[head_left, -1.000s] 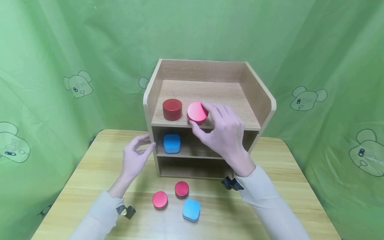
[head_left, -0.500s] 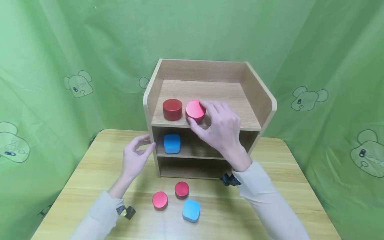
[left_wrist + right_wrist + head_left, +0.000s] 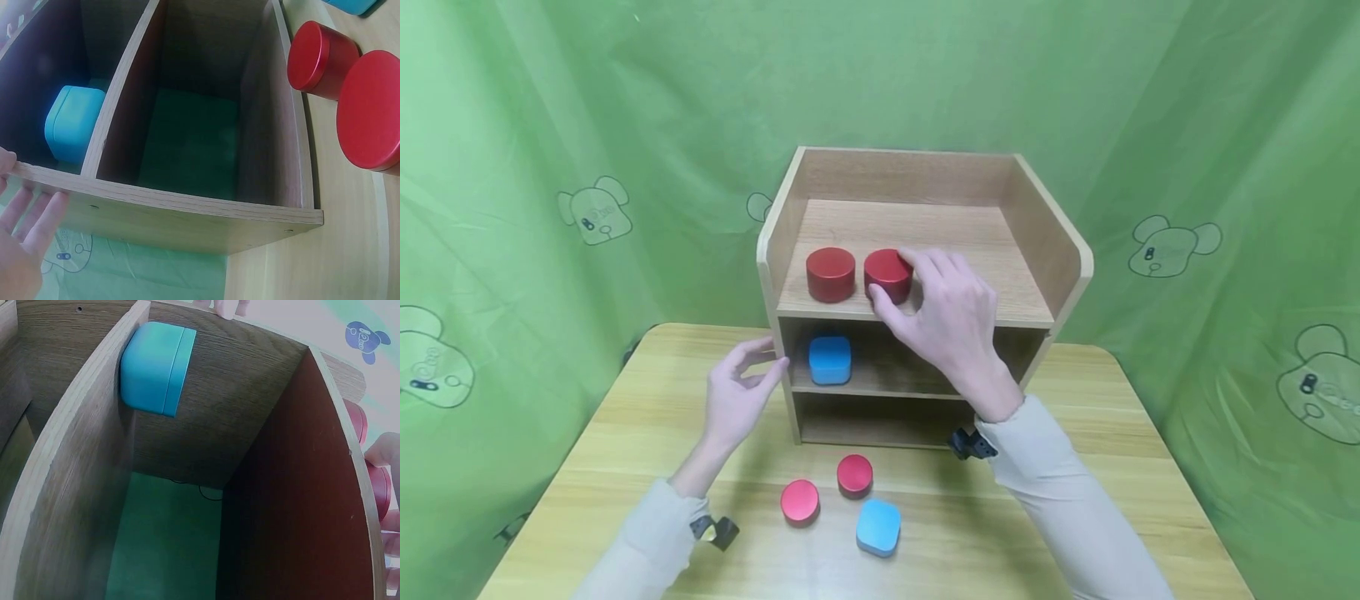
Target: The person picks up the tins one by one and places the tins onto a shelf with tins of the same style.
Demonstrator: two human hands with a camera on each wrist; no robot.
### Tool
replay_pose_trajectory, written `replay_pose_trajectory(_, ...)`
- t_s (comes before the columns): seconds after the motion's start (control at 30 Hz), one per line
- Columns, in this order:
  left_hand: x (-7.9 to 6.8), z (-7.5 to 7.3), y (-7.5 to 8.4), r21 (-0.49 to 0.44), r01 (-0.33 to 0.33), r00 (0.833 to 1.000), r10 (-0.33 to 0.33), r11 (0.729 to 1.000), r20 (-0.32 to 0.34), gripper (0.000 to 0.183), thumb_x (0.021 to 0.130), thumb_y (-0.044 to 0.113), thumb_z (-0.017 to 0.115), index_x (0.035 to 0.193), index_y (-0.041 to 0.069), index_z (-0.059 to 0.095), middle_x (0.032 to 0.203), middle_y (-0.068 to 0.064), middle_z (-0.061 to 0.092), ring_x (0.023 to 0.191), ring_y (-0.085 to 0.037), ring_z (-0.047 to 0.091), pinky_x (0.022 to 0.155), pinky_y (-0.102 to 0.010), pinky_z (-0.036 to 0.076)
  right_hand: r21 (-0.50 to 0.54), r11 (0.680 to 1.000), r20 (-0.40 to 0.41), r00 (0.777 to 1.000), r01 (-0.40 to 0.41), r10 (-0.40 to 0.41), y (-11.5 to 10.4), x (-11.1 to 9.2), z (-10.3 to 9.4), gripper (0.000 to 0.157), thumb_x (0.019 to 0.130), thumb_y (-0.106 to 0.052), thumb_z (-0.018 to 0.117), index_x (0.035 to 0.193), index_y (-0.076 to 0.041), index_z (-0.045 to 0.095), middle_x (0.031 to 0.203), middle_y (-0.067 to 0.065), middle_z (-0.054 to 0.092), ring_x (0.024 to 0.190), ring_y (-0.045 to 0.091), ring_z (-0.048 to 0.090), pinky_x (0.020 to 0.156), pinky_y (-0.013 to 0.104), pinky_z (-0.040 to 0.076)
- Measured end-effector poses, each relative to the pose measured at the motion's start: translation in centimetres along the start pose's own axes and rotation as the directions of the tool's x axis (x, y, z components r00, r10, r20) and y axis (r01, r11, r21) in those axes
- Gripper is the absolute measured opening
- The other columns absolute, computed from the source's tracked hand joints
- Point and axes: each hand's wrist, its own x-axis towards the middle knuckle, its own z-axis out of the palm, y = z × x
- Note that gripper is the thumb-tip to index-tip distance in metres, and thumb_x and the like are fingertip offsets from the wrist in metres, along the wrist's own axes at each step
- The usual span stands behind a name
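Note:
My right hand holds a red round tin between thumb and fingers at the front of the top shelf of a small wooden shelf unit. A second red round tin stands just left of it. In the left wrist view, the fingers of my left hand lie along the outside of the unit's side panel, thumb at the front edge. Inside, a blue square tin sits at the left of the middle shelf; the right wrist view shows this blue tin close up.
On the wooden table, in front of the unit, are two more red round tins and another blue square tin. Raised side walls and a back wall border the top shelf. Behind hangs a green curtain.
My right hand has moved slightly left with its red tin, now beside the other red tin; the tin's lid looks darker than before. My left hand has stayed in place.

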Motion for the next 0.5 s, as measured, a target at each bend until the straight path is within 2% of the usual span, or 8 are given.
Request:
replay_pose_trajectory(0.3, -0.01, 0.0, -0.2, 0.001, 0.007, 1.0, -0.007, 1.0, -0.004, 0.037, 0.091, -0.004, 0.077, 0.127, -0.005, 0.068, 0.129, -0.025, 0.071, 0.099, 0.009, 0.068, 0.081, -0.016, 0.066, -0.006, 1.0, 0.027, 0.999, -0.018, 0.018, 0.12, 0.01, 0.21, 0.049, 0.091, -0.047, 0.075, 0.12, -0.007, 0.075, 0.103, 0.013, 0.08, 0.086, 0.032, 0.07, 0.063, 0.04, 0.062)
replay_pose_trajectory(0.5, 0.02, 0.06, -0.31, -0.001, -0.001, 1.0, 0.001, 1.0, -0.008, 0.037, 0.09, -0.005, 0.077, 0.126, -0.006, 0.068, 0.129, -0.025, 0.071, 0.099, 0.009, 0.068, 0.081, -0.016, 0.066, 0.012, 1.0, 0.023, 0.999, -0.028, 0.028, 0.3, -0.1, 0.19, 0.053, 0.089, -0.048, 0.075, 0.124, -0.007, 0.073, 0.11, 0.013, 0.079, 0.091, 0.032, 0.072, 0.068, 0.042, 0.065)
